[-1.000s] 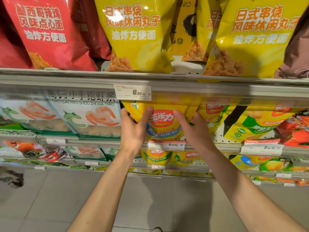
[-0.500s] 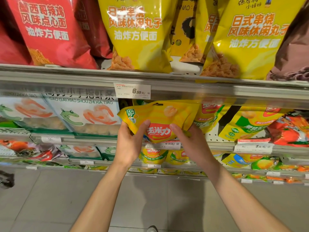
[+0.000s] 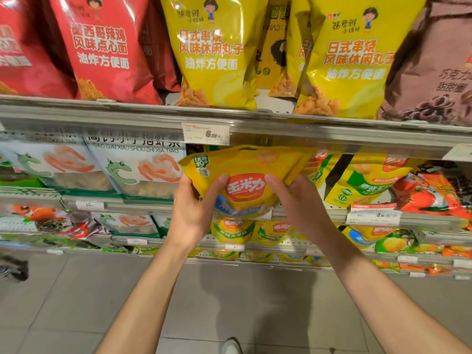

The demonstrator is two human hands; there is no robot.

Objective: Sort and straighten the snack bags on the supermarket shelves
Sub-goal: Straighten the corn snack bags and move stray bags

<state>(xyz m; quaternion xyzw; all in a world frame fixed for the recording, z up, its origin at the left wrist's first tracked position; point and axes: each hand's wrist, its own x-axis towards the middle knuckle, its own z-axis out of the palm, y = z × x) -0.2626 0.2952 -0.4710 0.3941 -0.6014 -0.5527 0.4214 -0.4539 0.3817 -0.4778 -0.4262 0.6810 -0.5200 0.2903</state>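
Held bag: a glossy yellow foil snack pouch (image 3: 245,172) with a red rounded logo reading 玉米力, a green "39°" badge at its top left corner and a blue band low down; it sits tilted in front of the second shelf, just under the price rail, with at least one more matching pouch behind it.
Left hand (image 3: 190,213): grasps the pouch's left side, thumb on the front beside the logo, fingers hidden behind.
Right hand (image 3: 297,203): grasps the right side the same way, thumb on the front, fingers tucked behind the pouches.
Price tag (image 3: 205,134): white paper slip in the clear plastic rail, reads "6.50元".
Top shelf: large puffy yellow bags (image 3: 217,52) printed 日式串烧风味休闲丸子 and 油炸方便面, with a cartoon child and 張君雅小妹妹; shiny red bags (image 3: 102,47) to the left reading 墨西哥辣鸡风味点心面; a matte brown bag (image 3: 434,72) at the right edge.
Second shelf, left: white flat packs (image 3: 138,169) with a green cartoon creature, pink prawn shapes and "GAO GAI XIAO SHOU ZHI XIA TIAO".
Second shelf, right: yellow-and-green pouches (image 3: 362,182), then orange ones.
Floor (image 3: 76,302): grey square tiles.
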